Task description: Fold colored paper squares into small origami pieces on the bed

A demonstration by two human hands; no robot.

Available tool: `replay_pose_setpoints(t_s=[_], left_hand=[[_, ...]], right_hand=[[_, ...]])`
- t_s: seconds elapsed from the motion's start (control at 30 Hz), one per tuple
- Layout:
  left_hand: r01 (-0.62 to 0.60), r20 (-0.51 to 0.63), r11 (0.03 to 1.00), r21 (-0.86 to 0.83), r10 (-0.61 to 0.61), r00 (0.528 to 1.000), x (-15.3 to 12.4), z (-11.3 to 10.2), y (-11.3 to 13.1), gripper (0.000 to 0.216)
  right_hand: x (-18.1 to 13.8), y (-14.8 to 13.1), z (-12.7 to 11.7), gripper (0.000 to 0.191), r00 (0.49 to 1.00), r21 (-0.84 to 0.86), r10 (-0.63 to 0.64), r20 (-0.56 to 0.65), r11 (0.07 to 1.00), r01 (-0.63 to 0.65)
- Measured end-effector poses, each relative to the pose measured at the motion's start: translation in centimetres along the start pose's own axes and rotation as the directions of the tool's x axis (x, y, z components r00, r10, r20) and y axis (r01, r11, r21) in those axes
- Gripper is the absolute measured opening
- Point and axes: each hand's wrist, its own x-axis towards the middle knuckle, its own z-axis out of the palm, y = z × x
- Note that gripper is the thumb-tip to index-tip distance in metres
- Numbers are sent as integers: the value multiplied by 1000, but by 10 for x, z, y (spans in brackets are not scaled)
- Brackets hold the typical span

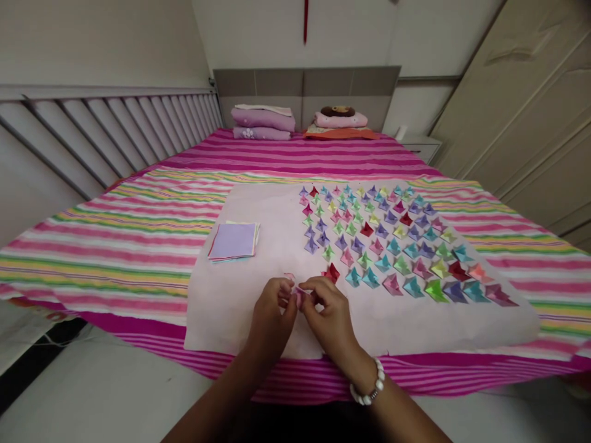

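Two grips pinch one small, creased pink paper.

The count recorded two hands, one pink paper, one bracelet, one paper stack, one sheet, one bed, one headboard, two bedding piles and one nightstand. Folded shapes exceeded sixty; crowded far rows prevented an exact figure.

Your held paper: pink
Paper stack: lilac on top
Folded pieces right of your stack: red, teal, purple, green
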Motion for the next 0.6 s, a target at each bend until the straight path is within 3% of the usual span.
replay_pose_setpoints(t_s=[0.13, 0.2, 0.3, 0.43, 0.6], left_hand=[[-286, 165, 958, -12, 284, 945, 1, -7, -4, 23], [-370, 206, 929, 10, 360, 910, 1, -10, -9, 30], [-428, 184, 900, 80, 408, 894, 2, -10, -14, 30], [-359, 66, 933, 0, 358, 931, 2, -10, -13, 14], [-88, 67, 977, -196, 103, 992, 3, -17, 1, 10]], right_hand=[[4, 4, -2, 17, 980, 196, 198, 15, 961, -197], [5, 7, -3, 13, 954, 295, 297, 48, 908, -298], [7, 7, -5, 9, 913, 395, 385, 133, 824, -406], [7, 5, -10, 16, 899, 417, 395, 192, 796, -439], [4, 2, -15, 27, 885, 423, 362, 291, 782, -459]])
